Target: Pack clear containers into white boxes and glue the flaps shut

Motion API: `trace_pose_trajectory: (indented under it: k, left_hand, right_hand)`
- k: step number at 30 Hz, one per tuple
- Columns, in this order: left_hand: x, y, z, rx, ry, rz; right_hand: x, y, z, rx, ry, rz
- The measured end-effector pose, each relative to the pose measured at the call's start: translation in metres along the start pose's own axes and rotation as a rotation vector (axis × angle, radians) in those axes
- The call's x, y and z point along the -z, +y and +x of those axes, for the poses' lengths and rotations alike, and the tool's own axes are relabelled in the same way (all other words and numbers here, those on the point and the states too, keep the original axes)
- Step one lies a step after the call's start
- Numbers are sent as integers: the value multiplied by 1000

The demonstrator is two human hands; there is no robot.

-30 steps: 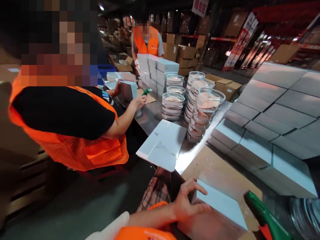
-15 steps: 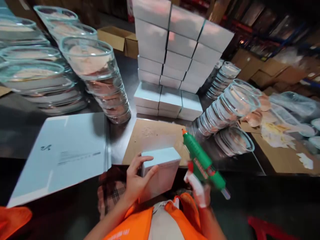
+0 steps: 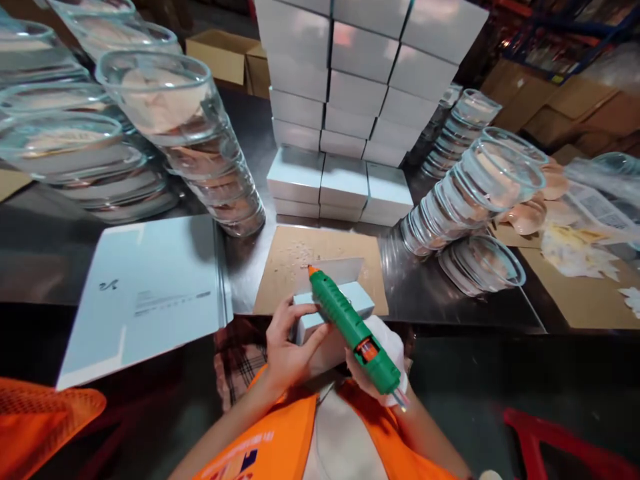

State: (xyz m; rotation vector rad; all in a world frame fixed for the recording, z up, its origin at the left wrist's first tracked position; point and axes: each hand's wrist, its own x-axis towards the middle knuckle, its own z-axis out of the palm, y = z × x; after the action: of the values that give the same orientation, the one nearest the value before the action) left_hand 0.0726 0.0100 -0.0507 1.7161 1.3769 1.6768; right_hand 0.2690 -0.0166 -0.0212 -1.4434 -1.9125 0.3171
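Note:
My left hand (image 3: 293,343) grips the near left side of a small white box (image 3: 360,297), thumb and fingers closed at its upper edge. The box has a raised flap (image 3: 345,269) at its far side. In my right hand (image 3: 383,350), partly covered by a white glove, is a green glue gun (image 3: 340,313). Its orange nozzle points away to the left, over the box's flap. The gun hides part of the box top and most of my right fingers. Beneath the flap lies a brown cardboard sheet (image 3: 280,267) with specks on it.
White boxes (image 3: 360,87) are stacked high at the back. Clear container stacks stand left (image 3: 220,160) and right (image 3: 450,200). Flat white printed cardboard (image 3: 145,293) overhangs the table's front edge at left. A red stool (image 3: 565,440) is at lower right.
My right hand has brought the glue gun left, from beside the box to over its top and flap. My left hand still holds the box. The view has shifted slightly.

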Motion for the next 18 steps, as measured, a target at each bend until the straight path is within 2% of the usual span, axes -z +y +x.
trace_pose_trajectory:
  k: [2, 5, 7, 10, 14, 18]
  left_hand:
    - [2, -2, -1, 38, 2, 0]
    - [6, -5, -2, 110, 0, -15]
    - [8, -7, -3, 171, 2, -42]
    - [9, -9, -2, 256, 1, -84]
    - [11, -9, 2, 297, 2, -142]
    - [17, -8, 7, 355, -7, -218]
  right_hand:
    - [8, 4, -1, -103, 50, 102]
    - [23, 16, -5, -365, 119, 285]
    - [29, 28, -4, -478, 137, 333]
    - [25, 51, 14, -598, 136, 384]
    - [17, 83, 58, -725, 58, 459]
    - [37, 93, 83, -755, 44, 422]
